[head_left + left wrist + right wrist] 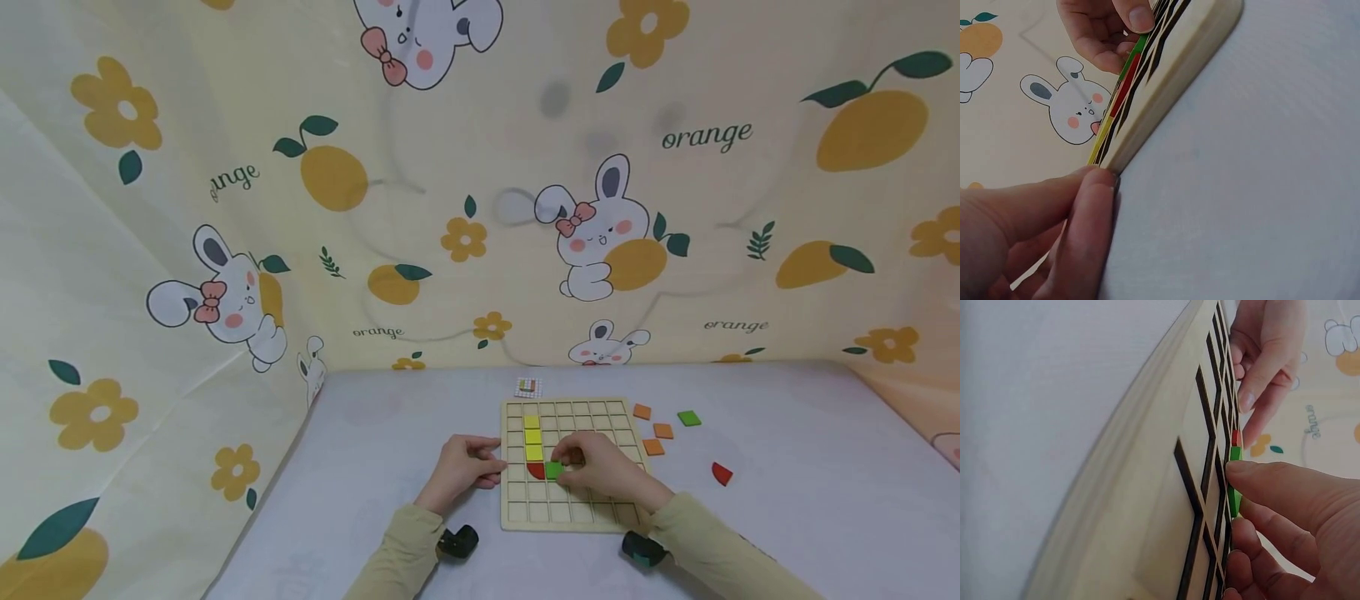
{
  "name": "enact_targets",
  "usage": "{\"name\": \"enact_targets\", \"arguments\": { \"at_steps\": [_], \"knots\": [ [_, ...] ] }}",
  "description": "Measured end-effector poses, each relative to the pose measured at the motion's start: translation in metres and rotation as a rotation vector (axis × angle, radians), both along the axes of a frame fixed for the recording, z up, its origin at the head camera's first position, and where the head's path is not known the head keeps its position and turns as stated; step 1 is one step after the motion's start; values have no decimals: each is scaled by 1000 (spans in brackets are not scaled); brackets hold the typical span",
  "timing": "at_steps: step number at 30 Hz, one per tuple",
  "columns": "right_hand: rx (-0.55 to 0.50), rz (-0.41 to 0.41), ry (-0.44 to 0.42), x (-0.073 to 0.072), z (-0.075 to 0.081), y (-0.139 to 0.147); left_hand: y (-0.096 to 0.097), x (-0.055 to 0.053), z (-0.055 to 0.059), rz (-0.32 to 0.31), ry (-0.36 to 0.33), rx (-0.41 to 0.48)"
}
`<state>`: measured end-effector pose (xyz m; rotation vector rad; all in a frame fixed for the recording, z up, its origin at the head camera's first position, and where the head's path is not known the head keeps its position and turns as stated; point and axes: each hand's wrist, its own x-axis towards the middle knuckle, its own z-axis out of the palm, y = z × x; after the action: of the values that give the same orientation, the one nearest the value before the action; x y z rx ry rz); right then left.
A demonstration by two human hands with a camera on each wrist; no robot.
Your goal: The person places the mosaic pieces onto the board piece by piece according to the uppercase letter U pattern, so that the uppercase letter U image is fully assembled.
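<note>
A wooden grid board [525, 516] lies on the white table. My left hand [467, 471] pinches its left edge between thumb and index finger, close up in the left wrist view. Over the board, my right hand [602, 469] pinches a green square tile [553, 471] by its edges, its thumb [1254, 472] on the near side. This tile sits right of a red quarter-round tile [536, 472]. Above the red one, three yellow square tiles [532, 437] run in a column within the grid cells.
Right of the board lie three orange tiles [663, 431], another green tile [689, 418] and a second red quarter-round tile [722, 474]. Behind the board is a small pattern card [528, 387]. A curtain with rabbits and oranges [465, 283] hangs along the table's back edge.
</note>
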<state>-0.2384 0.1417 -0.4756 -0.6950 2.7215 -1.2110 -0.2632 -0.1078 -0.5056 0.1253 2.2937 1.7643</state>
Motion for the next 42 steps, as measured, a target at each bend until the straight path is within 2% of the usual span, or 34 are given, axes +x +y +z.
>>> {"name": "enact_targets", "arguments": {
  "at_steps": [10,18,26,33,42],
  "knots": [
    [-8,7,3,-1,-1,0,0,1,1,-4,-2,-7],
    [-4,5,10,-4,-5,2,-1,-1,2,-6,-12,20],
    [-9,43,-42,-3,-2,14,-1,0,2,-9,-10,26],
    [-29,39,-7,-1,6,41,-1,0,1,-3,-12,18],
    [-26,-54,23,-8,21,99,0,1,1,-5,-7,14]
  ]
}}
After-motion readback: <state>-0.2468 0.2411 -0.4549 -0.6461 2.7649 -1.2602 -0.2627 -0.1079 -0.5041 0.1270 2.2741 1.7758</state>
